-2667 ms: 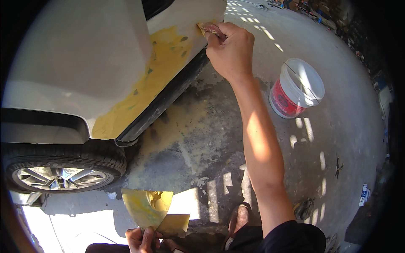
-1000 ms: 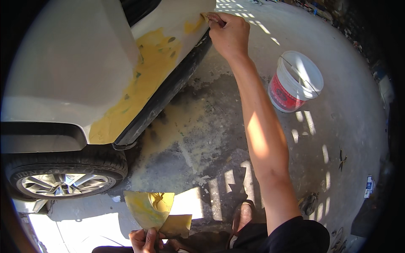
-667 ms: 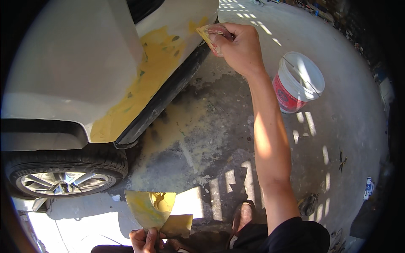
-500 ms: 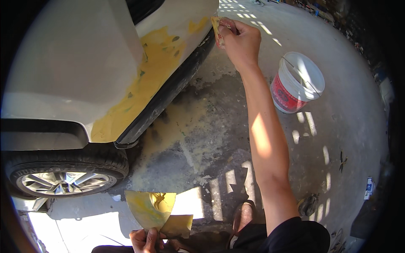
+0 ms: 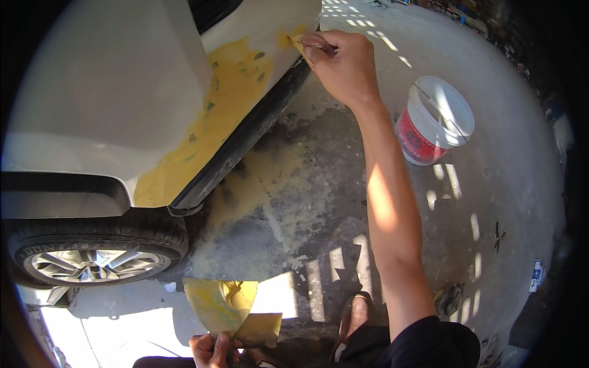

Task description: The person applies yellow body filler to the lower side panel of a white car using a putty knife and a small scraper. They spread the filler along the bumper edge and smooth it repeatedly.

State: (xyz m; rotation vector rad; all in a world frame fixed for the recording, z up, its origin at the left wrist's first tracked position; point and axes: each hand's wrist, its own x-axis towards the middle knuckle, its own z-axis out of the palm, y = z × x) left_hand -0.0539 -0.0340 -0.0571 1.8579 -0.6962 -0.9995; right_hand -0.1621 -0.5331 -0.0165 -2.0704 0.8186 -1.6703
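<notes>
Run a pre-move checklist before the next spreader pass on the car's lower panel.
1. Right hand grips the spreader: ok.
2. Spreader edge touches the white car panel next to the yellow filler: ok.
3. Left hand holds the filler-smeared boards: ok.
4. Filler left on the spreader blade: cannot tell, hand hides it.
5. White bucket stands apart from the working arm: ok.
6. Floor under the sill is free of filler residue: not ok, yellow dust and stains.

Yellow-smeared spreader (image 5: 305, 44) against the white car panel (image 5: 110, 104)
Its blade meets the panel's lower edge beside the yellow filler patch (image 5: 215, 116); a filler-coated board (image 5: 221, 303) is tilted low by the wheel
</notes>
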